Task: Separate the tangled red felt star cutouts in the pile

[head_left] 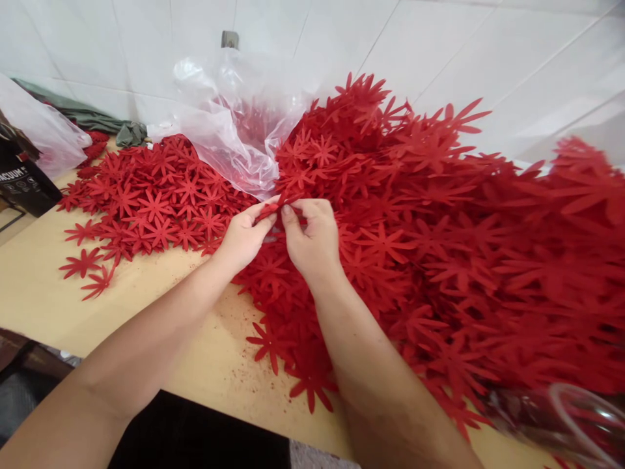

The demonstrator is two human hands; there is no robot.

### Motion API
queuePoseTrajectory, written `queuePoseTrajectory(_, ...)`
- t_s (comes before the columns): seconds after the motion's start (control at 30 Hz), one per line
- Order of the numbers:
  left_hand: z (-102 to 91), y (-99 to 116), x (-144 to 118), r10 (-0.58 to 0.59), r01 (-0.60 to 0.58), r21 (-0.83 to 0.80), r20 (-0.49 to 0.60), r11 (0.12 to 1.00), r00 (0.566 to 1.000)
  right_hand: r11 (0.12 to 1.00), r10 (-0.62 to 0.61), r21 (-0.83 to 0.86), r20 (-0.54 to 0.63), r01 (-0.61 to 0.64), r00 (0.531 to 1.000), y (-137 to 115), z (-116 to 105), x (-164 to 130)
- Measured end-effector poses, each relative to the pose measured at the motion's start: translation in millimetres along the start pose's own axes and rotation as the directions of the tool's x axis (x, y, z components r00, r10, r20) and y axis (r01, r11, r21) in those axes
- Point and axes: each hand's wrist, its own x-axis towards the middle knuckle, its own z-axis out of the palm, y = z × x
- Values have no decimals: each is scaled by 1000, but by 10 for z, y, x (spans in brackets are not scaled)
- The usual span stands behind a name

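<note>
Close together near the middle of the head view, my left hand (247, 236) and my right hand (313, 238) pinch a red flower-shaped cutout (273, 208) between thumbs and fingers. Part of that cutout is hidden by the fingers. Behind and right of my right hand rises a large heap of red flower cutouts (439, 247) with long narrow petals. A lower pile of similar red flowers (161, 195) spreads over the table to the left of my left hand.
A clear plastic bag (234, 137) with red pieces inside stands against the tiled wall. On the left are a black box (29, 176) and another plastic bag (53, 127). A transparent container (576, 417) lies at the lower right. Red crumbs dot the tan table (205, 345).
</note>
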Motion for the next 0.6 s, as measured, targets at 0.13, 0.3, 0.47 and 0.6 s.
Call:
queuePoseTrajectory(0.13,42,24,-15,52,-52,27,27,998,998,1000,1,-9,-90,-2,996,-45,-56,7)
queuePoseTrajectory(0.3,37,55,-22,-80,87,49,-132,995,988,965,234,164,-170,-206,957,-19,-67,55)
queuePoseTrajectory(0.47,31,81,-18,-135,139,7,-209,990,968,833,382,445,-32,-329,924,61,-22,91)
queuePoseTrajectory(0.6,48,109,-30,-129,127,-24,-226,992,966,761,381,548,55,-346,923,20,-14,80)
